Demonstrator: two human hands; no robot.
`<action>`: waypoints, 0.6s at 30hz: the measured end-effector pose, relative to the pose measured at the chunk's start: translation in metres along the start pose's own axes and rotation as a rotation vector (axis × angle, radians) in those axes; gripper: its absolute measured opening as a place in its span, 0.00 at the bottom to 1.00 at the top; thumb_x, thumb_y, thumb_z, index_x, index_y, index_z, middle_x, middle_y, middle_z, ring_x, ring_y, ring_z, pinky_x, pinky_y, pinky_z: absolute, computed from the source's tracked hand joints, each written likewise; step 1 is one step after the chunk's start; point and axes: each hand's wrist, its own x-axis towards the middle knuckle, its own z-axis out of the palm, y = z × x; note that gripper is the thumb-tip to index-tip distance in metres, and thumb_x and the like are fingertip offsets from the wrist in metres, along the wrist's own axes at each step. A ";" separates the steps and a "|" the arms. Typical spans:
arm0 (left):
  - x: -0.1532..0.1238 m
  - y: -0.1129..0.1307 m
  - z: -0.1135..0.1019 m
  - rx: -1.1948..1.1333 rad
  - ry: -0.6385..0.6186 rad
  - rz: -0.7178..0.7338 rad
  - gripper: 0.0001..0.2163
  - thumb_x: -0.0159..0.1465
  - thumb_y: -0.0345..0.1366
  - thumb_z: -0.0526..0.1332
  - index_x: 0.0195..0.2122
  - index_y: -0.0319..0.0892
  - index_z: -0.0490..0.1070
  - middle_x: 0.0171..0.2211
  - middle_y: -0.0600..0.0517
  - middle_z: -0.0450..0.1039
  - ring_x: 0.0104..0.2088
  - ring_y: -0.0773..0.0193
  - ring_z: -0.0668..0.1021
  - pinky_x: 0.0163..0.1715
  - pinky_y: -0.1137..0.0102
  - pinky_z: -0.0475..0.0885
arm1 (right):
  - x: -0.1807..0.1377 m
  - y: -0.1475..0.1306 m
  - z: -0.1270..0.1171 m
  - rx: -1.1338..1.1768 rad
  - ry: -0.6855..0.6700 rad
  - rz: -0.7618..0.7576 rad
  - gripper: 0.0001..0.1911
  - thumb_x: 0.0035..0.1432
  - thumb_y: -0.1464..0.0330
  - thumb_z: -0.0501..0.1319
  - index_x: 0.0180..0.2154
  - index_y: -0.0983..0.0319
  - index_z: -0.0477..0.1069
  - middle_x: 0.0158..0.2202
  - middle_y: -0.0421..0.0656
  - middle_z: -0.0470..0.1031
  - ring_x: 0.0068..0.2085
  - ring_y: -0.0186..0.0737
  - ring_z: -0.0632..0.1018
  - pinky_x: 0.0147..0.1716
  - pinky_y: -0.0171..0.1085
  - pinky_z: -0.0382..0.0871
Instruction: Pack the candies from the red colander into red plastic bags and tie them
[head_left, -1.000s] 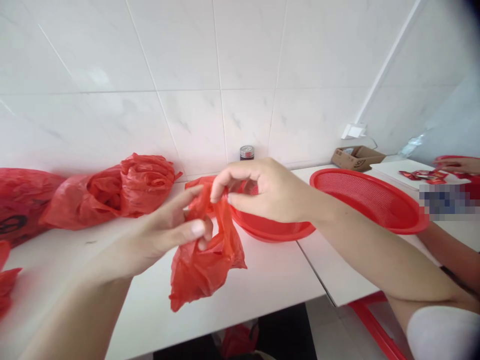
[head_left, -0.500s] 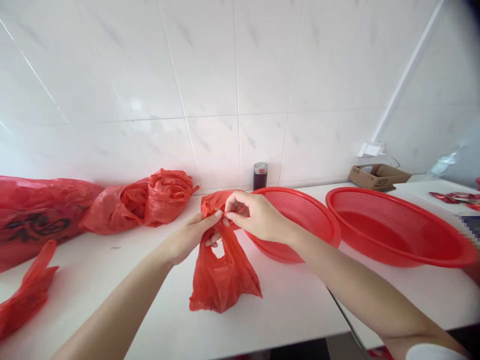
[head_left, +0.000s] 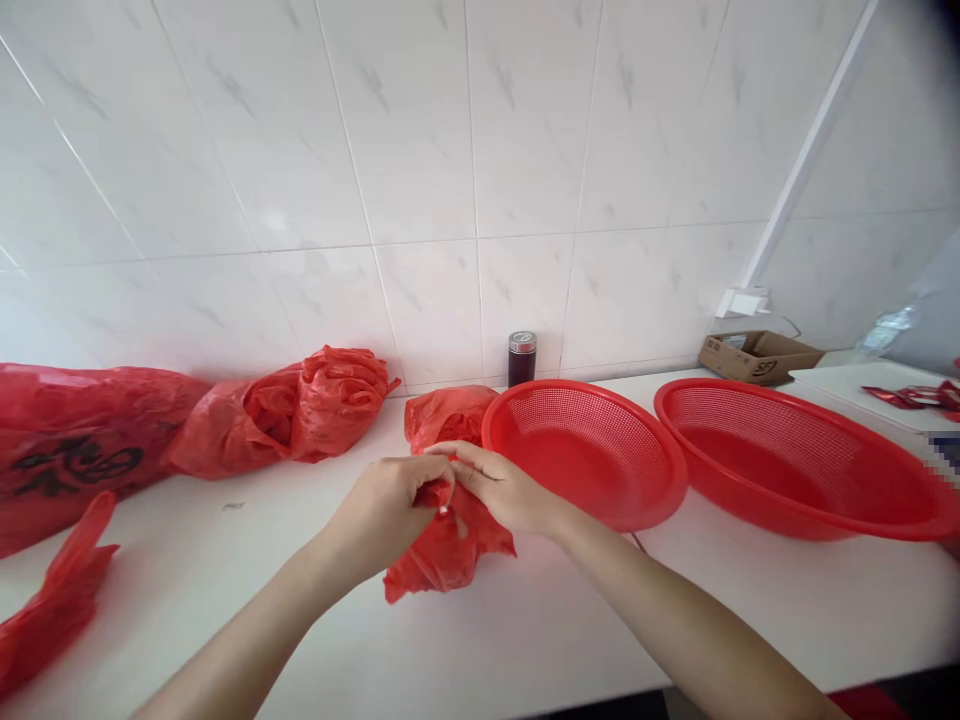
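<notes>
Head view: both hands meet right over a small red plastic bag (head_left: pixel 450 545) that's lying crumpled on the white worktop (head_left: pixel 525 630). The left hand (head_left: pixel 394 500) has its fingers curled around the bag's top, and the right hand (head_left: pixel 501 488) pinches the same bunched top from the other side, so the two are basically touching. A red mesh basket (head_left: pixel 585 455) sits just beside the right hand. Half a second ago the bag hung stretched out and taller; now it's lower and scrunched against the worktop.
</notes>
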 end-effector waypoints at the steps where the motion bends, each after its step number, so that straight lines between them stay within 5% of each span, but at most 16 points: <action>1: -0.001 -0.003 0.002 0.042 0.085 0.048 0.10 0.49 0.22 0.50 0.22 0.44 0.64 0.20 0.57 0.62 0.21 0.68 0.61 0.20 0.73 0.55 | 0.000 0.003 0.004 0.042 -0.033 0.022 0.17 0.68 0.58 0.47 0.52 0.53 0.66 0.32 0.37 0.72 0.34 0.34 0.76 0.42 0.39 0.70; 4: -0.005 -0.013 0.007 0.016 0.248 0.150 0.15 0.53 0.23 0.50 0.34 0.45 0.72 0.36 0.52 0.74 0.31 0.63 0.73 0.30 0.71 0.66 | -0.006 0.006 0.011 0.138 -0.086 0.051 0.17 0.66 0.54 0.49 0.48 0.55 0.66 0.30 0.36 0.68 0.27 0.32 0.72 0.32 0.36 0.69; 6: -0.011 -0.019 0.008 -0.090 0.216 0.134 0.17 0.57 0.26 0.52 0.42 0.47 0.75 0.44 0.49 0.75 0.41 0.58 0.76 0.39 0.69 0.69 | -0.013 0.005 0.013 0.095 -0.044 0.014 0.15 0.65 0.54 0.52 0.40 0.58 0.67 0.30 0.36 0.66 0.28 0.31 0.69 0.31 0.34 0.65; 8: -0.019 -0.025 0.008 -0.197 0.096 0.046 0.13 0.60 0.32 0.55 0.42 0.48 0.77 0.42 0.50 0.77 0.41 0.56 0.77 0.40 0.68 0.69 | -0.025 0.006 0.015 -0.017 0.021 -0.010 0.16 0.65 0.55 0.52 0.32 0.60 0.64 0.28 0.36 0.63 0.29 0.31 0.65 0.31 0.33 0.62; 12: -0.045 -0.044 0.003 -0.272 -0.148 -0.141 0.12 0.63 0.40 0.56 0.25 0.47 0.75 0.22 0.54 0.73 0.24 0.62 0.72 0.27 0.72 0.67 | -0.057 0.018 0.019 -0.100 0.030 0.062 0.19 0.67 0.56 0.48 0.27 0.59 0.55 0.25 0.35 0.57 0.26 0.31 0.60 0.27 0.33 0.57; 15: -0.069 -0.067 -0.001 -0.353 -0.275 -0.255 0.15 0.64 0.43 0.55 0.23 0.46 0.75 0.21 0.52 0.73 0.24 0.61 0.72 0.27 0.72 0.68 | -0.080 0.037 0.017 -0.007 0.007 0.158 0.19 0.67 0.54 0.48 0.28 0.59 0.56 0.26 0.37 0.65 0.31 0.35 0.69 0.33 0.36 0.62; 18: -0.089 -0.092 -0.003 -0.438 -0.264 -0.350 0.15 0.63 0.46 0.56 0.27 0.46 0.78 0.23 0.48 0.77 0.26 0.58 0.76 0.30 0.69 0.70 | -0.095 0.058 0.012 0.084 0.071 0.248 0.18 0.66 0.53 0.48 0.29 0.59 0.57 0.29 0.41 0.71 0.38 0.41 0.76 0.40 0.41 0.66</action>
